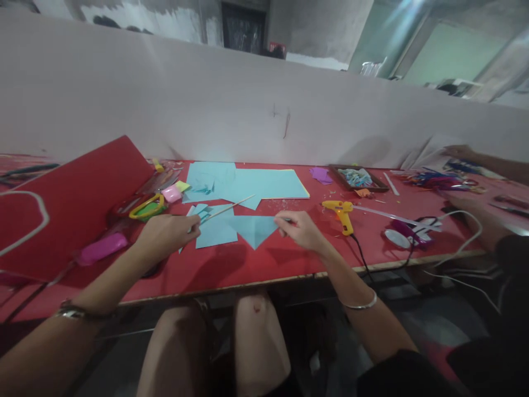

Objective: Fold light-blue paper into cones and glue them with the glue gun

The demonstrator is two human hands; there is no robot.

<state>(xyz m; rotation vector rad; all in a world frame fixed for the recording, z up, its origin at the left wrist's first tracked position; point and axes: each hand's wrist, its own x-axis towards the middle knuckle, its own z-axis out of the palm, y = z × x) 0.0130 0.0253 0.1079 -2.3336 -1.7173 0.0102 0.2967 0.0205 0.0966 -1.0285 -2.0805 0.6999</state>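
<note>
My left hand (170,234) is closed, its fingertips pinching the near end of a thin wooden stick (229,207). The stick slants up to the right over the blue paper. My right hand (301,229) is closed too, with finger and thumb on the right corner of a blue paper triangle (254,229) whose point faces me. Left of the triangle, a square piece of blue paper (217,234) lies flat, with small blue strips (200,211) near my left fingers. Larger blue sheets (268,182) lie behind.
A yellow glue gun (342,215) with its cord lies to the right. Beyond it are a brown tray of scraps (359,179) and purple paper (321,175). A red board (82,204) leans at left near a yellow-green tape dispenser (147,208). Another person's arm (487,160) reaches in at far right.
</note>
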